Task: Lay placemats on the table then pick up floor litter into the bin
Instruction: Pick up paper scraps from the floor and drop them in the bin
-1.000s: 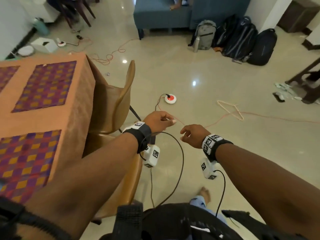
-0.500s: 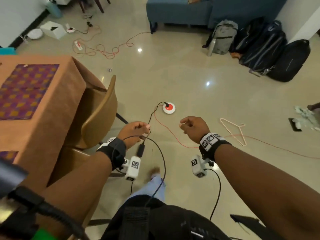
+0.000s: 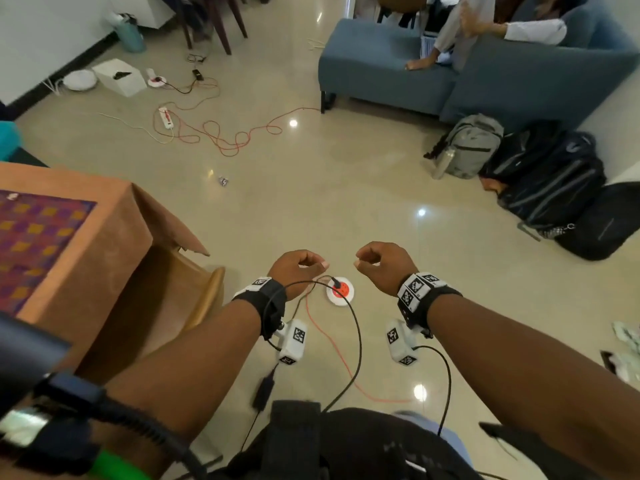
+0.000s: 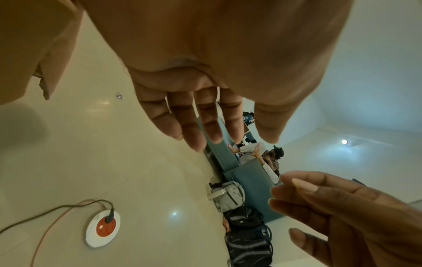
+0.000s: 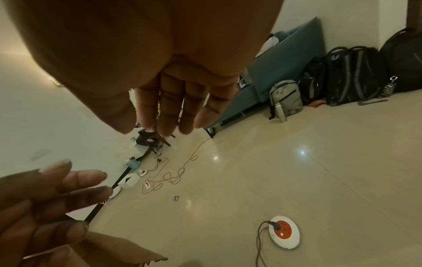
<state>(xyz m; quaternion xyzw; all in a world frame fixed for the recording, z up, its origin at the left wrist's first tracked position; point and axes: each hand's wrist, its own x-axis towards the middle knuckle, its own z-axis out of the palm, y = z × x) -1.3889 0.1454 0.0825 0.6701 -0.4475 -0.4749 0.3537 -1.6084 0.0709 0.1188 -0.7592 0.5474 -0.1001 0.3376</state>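
Observation:
A purple and orange checked placemat [image 3: 38, 244] lies on the table [image 3: 114, 216], which is draped in an orange cloth, at the left of the head view. A small crumpled wrapper [image 3: 222, 181] lies on the tiled floor beyond the table corner; it also shows as a wrapper [image 4: 119, 96] in the left wrist view and a wrapper [image 5: 175, 197] in the right wrist view. My left hand [image 3: 304, 266] and right hand [image 3: 372, 263] hang side by side above the floor, fingers loosely curled, holding nothing. Both are well short of the wrapper.
A tan chair [image 3: 204, 296] is tucked against the table. A round white and red socket [image 3: 341, 292] with cables lies under my hands, and red cords [image 3: 221, 136] trail further off. A white box [image 3: 119, 77], blue sofa [image 3: 398, 64], backpacks [image 3: 547, 174] and scattered papers [image 3: 627, 337] ring the floor.
The view has swung from the table towards the open floor, so the table and chair slid left. Both hands stayed in front, empty, and rose slightly closer together.

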